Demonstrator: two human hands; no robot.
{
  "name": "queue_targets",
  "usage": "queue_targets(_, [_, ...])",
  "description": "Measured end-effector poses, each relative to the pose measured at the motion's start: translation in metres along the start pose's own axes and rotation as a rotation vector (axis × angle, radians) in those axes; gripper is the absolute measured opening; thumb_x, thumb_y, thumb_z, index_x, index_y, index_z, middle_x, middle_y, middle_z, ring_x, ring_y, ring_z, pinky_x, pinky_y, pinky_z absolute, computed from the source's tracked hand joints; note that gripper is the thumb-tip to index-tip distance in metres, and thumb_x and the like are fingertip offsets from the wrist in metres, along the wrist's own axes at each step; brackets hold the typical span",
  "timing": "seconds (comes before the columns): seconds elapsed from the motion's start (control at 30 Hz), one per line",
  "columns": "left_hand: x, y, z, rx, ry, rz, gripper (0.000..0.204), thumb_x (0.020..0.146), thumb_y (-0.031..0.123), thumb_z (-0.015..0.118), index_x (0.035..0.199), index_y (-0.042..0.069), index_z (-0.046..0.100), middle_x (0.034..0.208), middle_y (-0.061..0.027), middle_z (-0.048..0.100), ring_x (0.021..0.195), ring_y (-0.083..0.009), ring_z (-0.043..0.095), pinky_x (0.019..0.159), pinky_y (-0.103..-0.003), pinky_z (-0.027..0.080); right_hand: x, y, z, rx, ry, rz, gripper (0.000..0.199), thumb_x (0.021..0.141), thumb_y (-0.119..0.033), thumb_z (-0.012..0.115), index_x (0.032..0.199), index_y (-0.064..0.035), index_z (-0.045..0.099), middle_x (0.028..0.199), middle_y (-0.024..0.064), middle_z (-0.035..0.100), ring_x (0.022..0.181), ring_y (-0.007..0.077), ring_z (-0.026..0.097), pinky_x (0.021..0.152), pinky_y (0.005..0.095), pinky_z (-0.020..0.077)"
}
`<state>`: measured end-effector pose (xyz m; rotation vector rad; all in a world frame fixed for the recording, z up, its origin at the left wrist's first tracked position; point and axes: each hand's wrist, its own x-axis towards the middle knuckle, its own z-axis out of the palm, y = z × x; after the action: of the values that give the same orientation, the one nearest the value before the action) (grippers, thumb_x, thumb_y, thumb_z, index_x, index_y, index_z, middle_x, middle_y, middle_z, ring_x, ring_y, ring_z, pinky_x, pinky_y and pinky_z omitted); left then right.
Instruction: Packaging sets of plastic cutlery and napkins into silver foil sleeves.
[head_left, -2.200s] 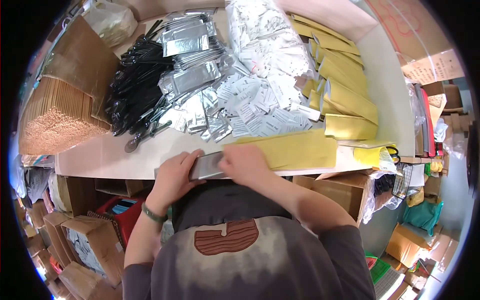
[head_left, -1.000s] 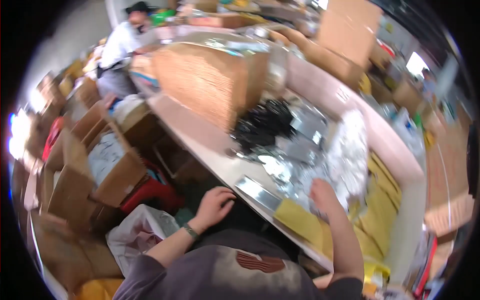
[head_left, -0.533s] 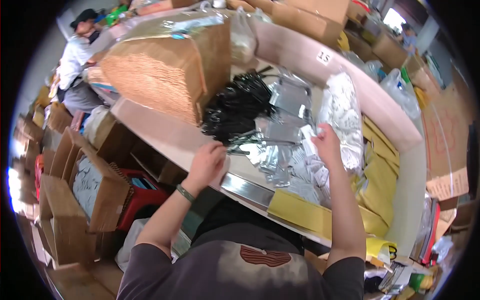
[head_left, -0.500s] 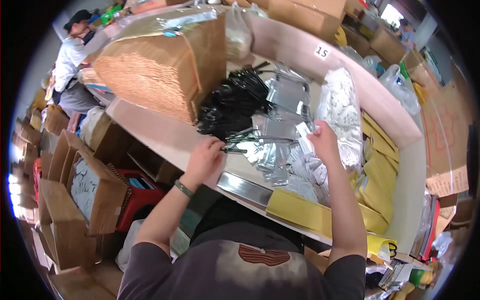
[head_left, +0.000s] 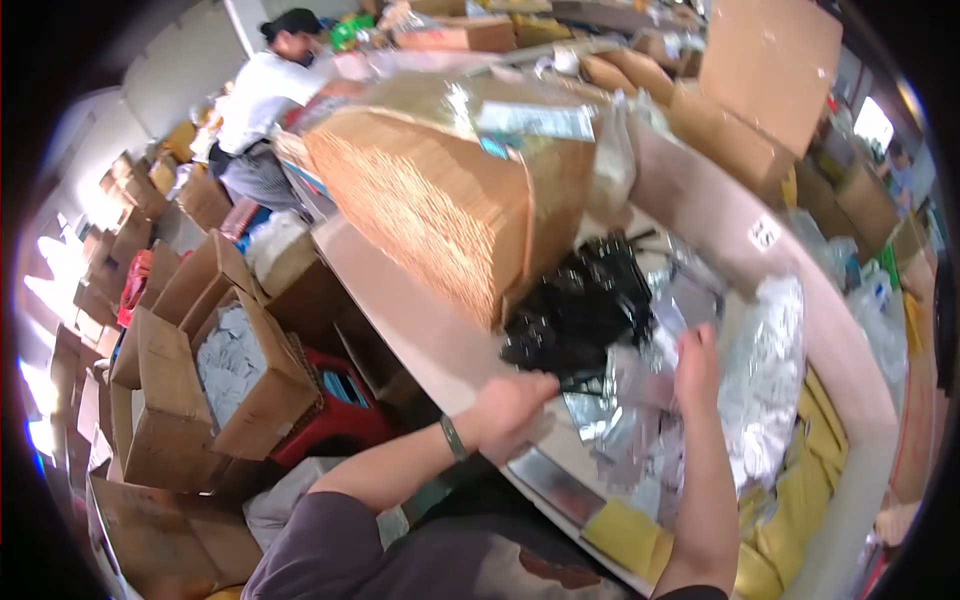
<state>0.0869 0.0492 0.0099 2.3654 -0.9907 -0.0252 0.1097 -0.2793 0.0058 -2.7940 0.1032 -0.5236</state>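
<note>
Now two hands work: left hand (head_left: 510, 412) clenches black pieces (head_left: 580, 312), right hand (head_left: 696, 362) has risen, grip unclear, onto silver pouches (head_left: 640, 440).

One big bundle of brown sticks (head_left: 440, 215), one black heap (head_left: 580, 315) (pieces uncountable), two hands (head_left: 510, 410).

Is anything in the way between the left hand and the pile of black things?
Nothing visible. The left hand is right at the near edge of the black pile, seemingly touching it; blur hides the fingertips. The right hand is over the silver packets.
</note>
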Motion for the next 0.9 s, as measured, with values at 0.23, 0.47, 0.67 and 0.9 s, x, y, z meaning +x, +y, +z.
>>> queue_targets(0.23, [-0.029,0.010,-0.018,0.007,0.334,-0.151,0.033,0.086,-0.005,0.059,0.117,0.006,0.064,0.094,-0.0129,0.063,0.082,-0.0331,0.065,0.070,-0.041,0.052,-0.147,-0.138,-0.049,0.581,-0.191,0.086,0.021,0.087,-0.005,0.065,0.108,-0.0033,0.065,0.093,0.0129,0.064,0.092,0.0301,0.062,0.083,0.0414,0.0482])
queue_targets(0.47, [-0.041,0.033,0.028,-0.266,0.250,-0.032,0.014,0.086,-0.001,0.065,0.097,0.005,0.067,0.091,-0.0117,0.063,0.080,-0.0315,0.063,0.070,-0.038,0.050,-0.195,-0.110,-0.025,0.096,0.053,-0.153,0.037,0.085,-0.014,0.070,0.120,-0.0058,0.062,0.122,0.0119,0.062,0.111,0.0298,0.058,0.093,0.0441,0.0454])
queue_targets(0.67, [-0.023,0.044,0.044,-0.205,-0.003,0.304,0.012,0.076,0.005,0.070,0.087,0.007,0.064,0.088,-0.0080,0.063,0.083,-0.0309,0.062,0.072,-0.040,0.050,-0.217,-0.086,-0.045,0.109,-0.282,-0.437,0.057,0.086,-0.022,0.071,0.139,-0.0074,0.053,0.142,0.0116,0.055,0.136,0.0305,0.047,0.112,0.0540,0.0342])
queue_targets(0.9, [0.048,0.036,-0.103,0.312,0.457,0.190,0.009,0.081,0.008,0.074,0.089,0.009,0.070,0.088,-0.0068,0.068,0.081,-0.0280,0.066,0.072,-0.038,0.054,-0.240,-0.081,-0.040,0.071,-0.339,-0.380,0.050,0.085,-0.017,0.070,0.131,-0.0048,0.057,0.139,0.0150,0.056,0.133,0.0287,0.051,0.112,0.0551,0.0330])
